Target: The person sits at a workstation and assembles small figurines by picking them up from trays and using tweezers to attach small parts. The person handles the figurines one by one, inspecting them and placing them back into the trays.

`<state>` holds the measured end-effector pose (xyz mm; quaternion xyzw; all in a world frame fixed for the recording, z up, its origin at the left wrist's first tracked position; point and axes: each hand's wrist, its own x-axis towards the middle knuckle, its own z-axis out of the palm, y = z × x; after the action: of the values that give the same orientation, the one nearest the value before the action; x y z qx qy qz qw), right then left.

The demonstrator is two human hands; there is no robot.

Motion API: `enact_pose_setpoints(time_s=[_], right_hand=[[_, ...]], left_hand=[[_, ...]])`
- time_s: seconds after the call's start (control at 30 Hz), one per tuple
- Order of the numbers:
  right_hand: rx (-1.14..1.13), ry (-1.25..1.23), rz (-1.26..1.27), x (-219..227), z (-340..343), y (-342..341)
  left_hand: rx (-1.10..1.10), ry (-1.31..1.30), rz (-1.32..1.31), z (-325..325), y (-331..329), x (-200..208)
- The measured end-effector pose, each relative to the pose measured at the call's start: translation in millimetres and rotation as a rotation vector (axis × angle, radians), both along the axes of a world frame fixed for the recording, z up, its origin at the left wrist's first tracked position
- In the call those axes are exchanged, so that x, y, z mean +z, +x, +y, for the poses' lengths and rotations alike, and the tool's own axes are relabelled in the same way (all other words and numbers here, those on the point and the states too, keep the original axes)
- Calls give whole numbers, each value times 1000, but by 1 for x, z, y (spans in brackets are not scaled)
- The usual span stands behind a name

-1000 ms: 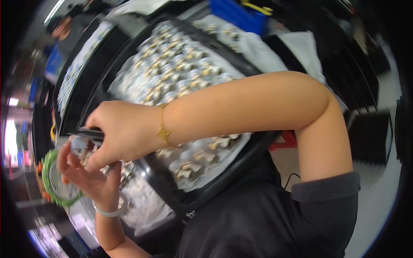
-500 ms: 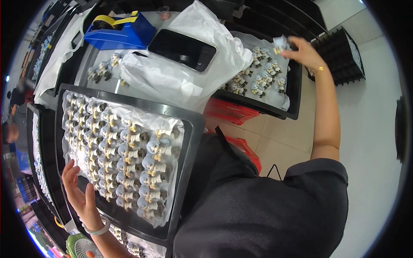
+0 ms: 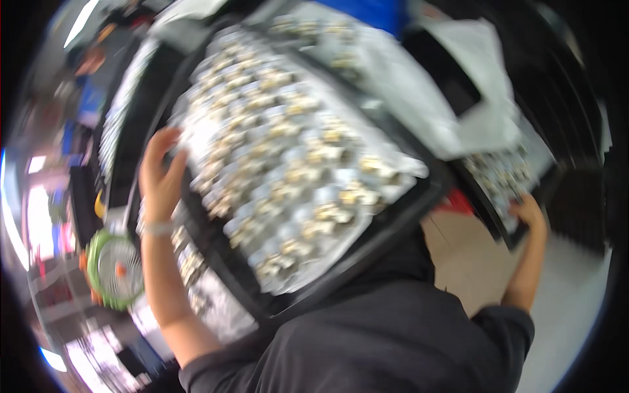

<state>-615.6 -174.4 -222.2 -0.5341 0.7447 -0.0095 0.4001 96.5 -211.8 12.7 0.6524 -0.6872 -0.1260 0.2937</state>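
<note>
My left hand (image 3: 162,175) hovers at the left edge of a large black tray (image 3: 373,249), thumb and fingers apart, nothing visible between them. Rows of small figurines (image 3: 331,209), pale blue on top with cream and yellow below, lie on white lining in that tray. Away to the right, my right hand (image 3: 529,213) is at the near edge of a second black tray (image 3: 483,208), beside a cluster of similar figurines (image 3: 499,171). Motion blur smears its fingers, so what they hold, if anything, does not show.
White plastic sheeting (image 3: 400,82) lies beyond the large tray, with a black phone (image 3: 445,69) on it. A blue tape dispenser (image 3: 373,13) stands farther back. At the left is a green fan (image 3: 114,270). Something red (image 3: 457,202) shows under the right tray.
The view has swung left, shifting the trays right in the picture. My right hand, which held a figurine above the right tray, is now lower at that tray's near edge. My left hand stays beside the large tray.
</note>
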Motion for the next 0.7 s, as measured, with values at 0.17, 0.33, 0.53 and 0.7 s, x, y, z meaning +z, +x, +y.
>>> enact_pose_setpoints(time_s=[0.17,0.33,0.53,0.7], right_hand=[[39,-135,-228,132,-51,74],[402,-534,-1108,235,-108,207],[687,-201,-1527,307,-127,431],[736,183,-1362,275,-116,515]], left_hand=[[143,95,-123,-30,60,-9],[29,204,-236,-87,53,-37],[158,423,-417,-101,21,-43],[190,-96,-201,-48,26,-15]])
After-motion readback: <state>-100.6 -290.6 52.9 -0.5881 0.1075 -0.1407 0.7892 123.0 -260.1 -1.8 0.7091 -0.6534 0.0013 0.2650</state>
